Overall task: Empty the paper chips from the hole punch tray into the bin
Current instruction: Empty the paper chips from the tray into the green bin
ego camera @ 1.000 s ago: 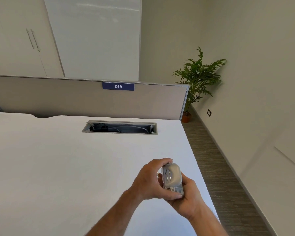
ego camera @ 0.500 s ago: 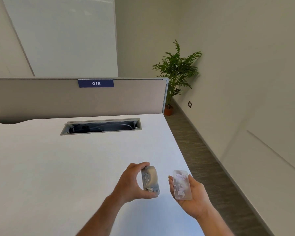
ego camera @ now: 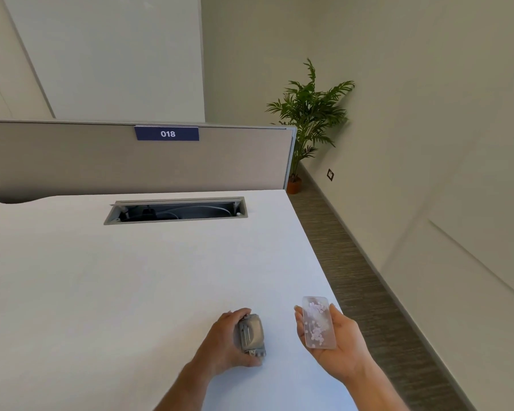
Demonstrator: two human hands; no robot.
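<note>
on right hand (ego camera: 336, 342), chip tray (ego camera: 318, 322)

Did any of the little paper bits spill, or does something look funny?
No spill shows. The chips all lie in the clear tray held in the right hand. The left hand holds the punch on the desk.

Tray (ego camera: 319, 323): clear frosted plastic w/ pale paper chips (ego camera: 315, 318). Punch (ego camera: 251, 336): grey, smooth, semi-matt. Surface (ego camera: 131, 277): white matt laminate.
</note>
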